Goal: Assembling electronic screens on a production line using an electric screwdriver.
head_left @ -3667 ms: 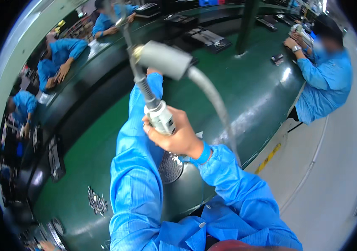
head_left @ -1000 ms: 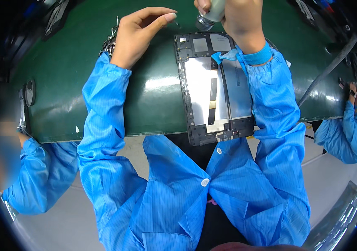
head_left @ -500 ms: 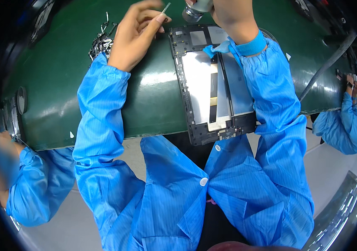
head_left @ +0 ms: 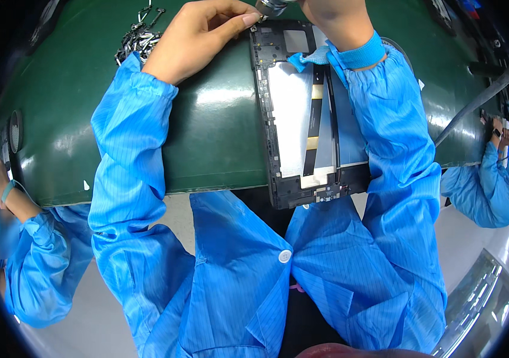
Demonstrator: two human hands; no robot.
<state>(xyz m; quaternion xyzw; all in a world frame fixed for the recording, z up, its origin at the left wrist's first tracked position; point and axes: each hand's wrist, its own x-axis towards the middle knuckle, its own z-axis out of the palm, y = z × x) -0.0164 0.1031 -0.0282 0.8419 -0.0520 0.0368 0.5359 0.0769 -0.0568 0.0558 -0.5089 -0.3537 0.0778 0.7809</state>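
Observation:
A tablet with its inside bared [head_left: 293,119] lies on the green table, its near end over the table edge. Its black frame surrounds silver and bluish panels, with dark ribbon cables running lengthwise. At its far left corner my left hand [head_left: 197,36] is closed, thumb and finger pinched together; what they hold is too small to make out. A grey tool with a round metal nose [head_left: 271,7] comes down beside those fingertips. My right hand [head_left: 335,21] is over the tablet's far end, closed around this tool; its fingers are mostly cut off by the upper edge.
A heap of small black and silver parts [head_left: 138,43] lies left of my left hand on the green table [head_left: 212,137]. A thick grey cable [head_left: 475,101] crosses at the right. Co-workers in blue sleeves sit at the left [head_left: 42,262] and right [head_left: 484,194].
My left hand has moved right to the tablet's corner; the thin pale strip it held no longer shows. The tool's nose has shifted up to that corner. The view has shifted slightly.

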